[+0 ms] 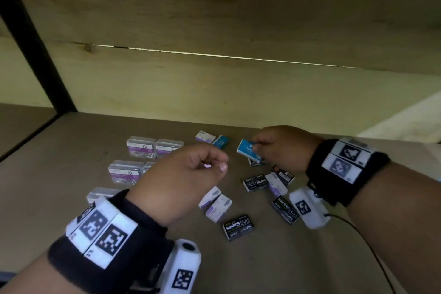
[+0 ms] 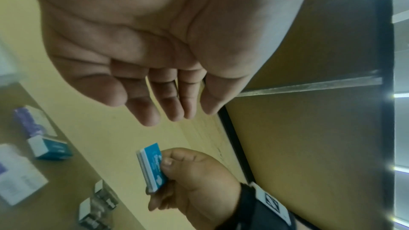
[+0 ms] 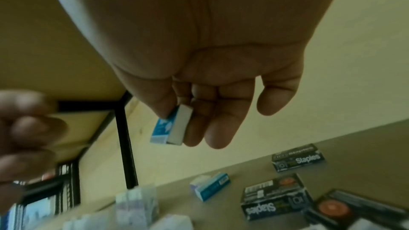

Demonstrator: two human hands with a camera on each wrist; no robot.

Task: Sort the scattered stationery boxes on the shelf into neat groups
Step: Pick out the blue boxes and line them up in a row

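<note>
My right hand (image 1: 260,148) pinches a small blue staples box (image 1: 249,150) between thumb and fingers, lifted above the brown shelf (image 1: 71,162). The same blue box (image 3: 171,128) shows in the right wrist view, and in the left wrist view as the blue box (image 2: 152,167). My left hand (image 1: 214,164) hovers just left of it with fingers (image 2: 166,107) relaxed and nothing in them. A second blue box (image 1: 220,142) lies on the shelf by a white-and-purple box (image 1: 205,137). Several black staples boxes (image 1: 255,182) lie scattered below my right hand.
Clear plastic boxes with purple labels (image 1: 140,148) stand in rows at the left, partly hidden by my left hand. Two white-and-purple boxes (image 1: 214,203) and a black box (image 1: 237,227) lie in the middle. A wooden back wall (image 1: 214,83) and a black frame post (image 1: 31,38) bound the shelf.
</note>
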